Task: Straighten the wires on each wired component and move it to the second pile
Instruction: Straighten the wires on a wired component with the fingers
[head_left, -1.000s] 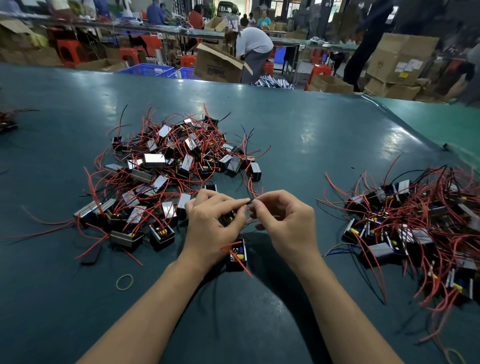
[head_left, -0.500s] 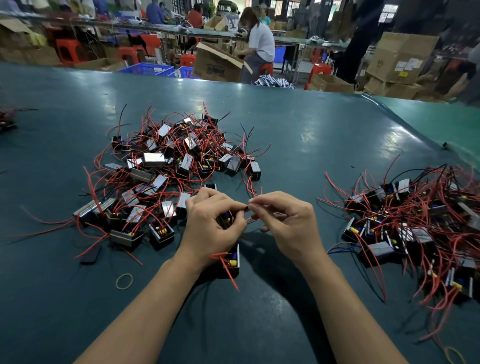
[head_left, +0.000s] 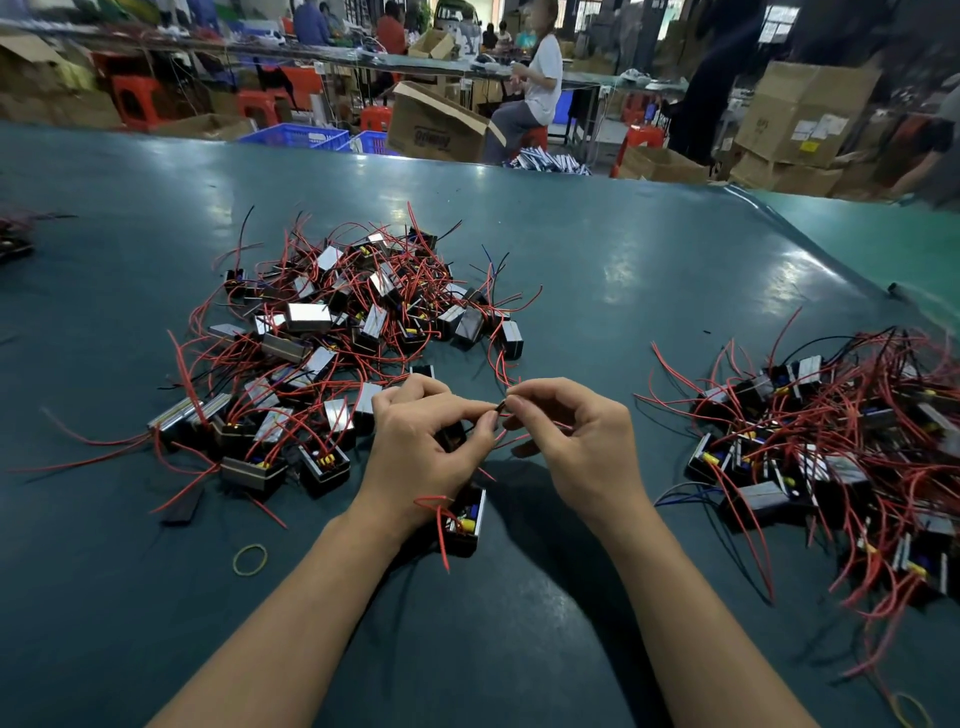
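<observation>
Both hands meet over the table (head_left: 597, 249): the left hand (head_left: 421, 447) curls around a small black component (head_left: 453, 435), mostly hidden in its palm, while the right hand (head_left: 576, 441) pinches a wire (head_left: 500, 406) at the fingertips against the left thumb and forefinger. Straightening looks mid-way on this piece. Judging by the heaps, the job is roughly half done: the left pile (head_left: 332, 353) holds many tangled units, and the right pile (head_left: 841, 457) is about as large. Another component (head_left: 465, 522) lies under the left wrist. A rubber band (head_left: 250, 559) lies nearby. Loose red leads from the left pile could snag.
</observation>
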